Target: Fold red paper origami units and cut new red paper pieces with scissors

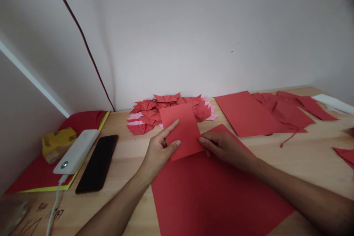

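A small red paper rectangle (184, 125) is held tilted above a large red sheet (210, 195) that lies flat on the wooden table (304, 162). My left hand (160, 149) pinches the rectangle's left edge between thumb and forefinger. My right hand (224, 146) grips its lower right edge, fingers curled. Behind the rectangle sits a pile of folded red and pink paper pieces (151, 112) against the wall.
At left, a black phone (97, 163), a white power bank (77, 151) with a cable and a yellow tissue pack (56, 143) lie on or by a red and yellow sheet. More red sheets (246, 114) and scraps (293, 108) lie at right.
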The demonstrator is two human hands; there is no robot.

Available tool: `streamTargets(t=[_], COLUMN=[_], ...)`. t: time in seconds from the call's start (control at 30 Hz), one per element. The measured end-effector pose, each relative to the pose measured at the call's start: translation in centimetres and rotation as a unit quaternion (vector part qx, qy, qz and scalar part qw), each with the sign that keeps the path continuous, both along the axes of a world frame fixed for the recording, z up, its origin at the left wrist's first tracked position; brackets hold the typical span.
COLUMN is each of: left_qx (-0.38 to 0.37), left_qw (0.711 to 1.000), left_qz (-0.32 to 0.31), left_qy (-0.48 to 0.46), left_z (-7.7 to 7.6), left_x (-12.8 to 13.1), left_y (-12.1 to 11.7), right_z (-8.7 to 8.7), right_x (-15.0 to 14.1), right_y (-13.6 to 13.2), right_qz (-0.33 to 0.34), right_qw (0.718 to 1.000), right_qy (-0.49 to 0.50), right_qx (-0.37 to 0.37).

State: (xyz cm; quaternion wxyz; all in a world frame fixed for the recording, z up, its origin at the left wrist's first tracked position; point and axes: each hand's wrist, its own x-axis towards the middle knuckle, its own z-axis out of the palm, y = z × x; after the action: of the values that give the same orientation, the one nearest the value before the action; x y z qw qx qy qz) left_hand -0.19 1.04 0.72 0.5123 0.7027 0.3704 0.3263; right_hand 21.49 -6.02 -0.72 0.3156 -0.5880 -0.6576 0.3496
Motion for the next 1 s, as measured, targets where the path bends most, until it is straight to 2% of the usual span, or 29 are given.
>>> streamTargets(t=[0.17, 1.0], left_qx=[-0.026, -0.016], left_qw=[0.999, 0.999], left_qz=[-0.004, -0.028], left_qy=[0.018, -0.007], left_z=[-0.06, -0.71], left_x=[-0.01, -0.1], left_y=[-0.04, 0.37], right_z=[0.1, -0.09], right_x=[-0.13, -0.11], right_y=[0.05, -0.06], right_qz=[-0.015, -0.011], right_qw=[1.0, 1.0], right_qy=[0.005, 0.0], right_qx=[-0.001, 0.002])
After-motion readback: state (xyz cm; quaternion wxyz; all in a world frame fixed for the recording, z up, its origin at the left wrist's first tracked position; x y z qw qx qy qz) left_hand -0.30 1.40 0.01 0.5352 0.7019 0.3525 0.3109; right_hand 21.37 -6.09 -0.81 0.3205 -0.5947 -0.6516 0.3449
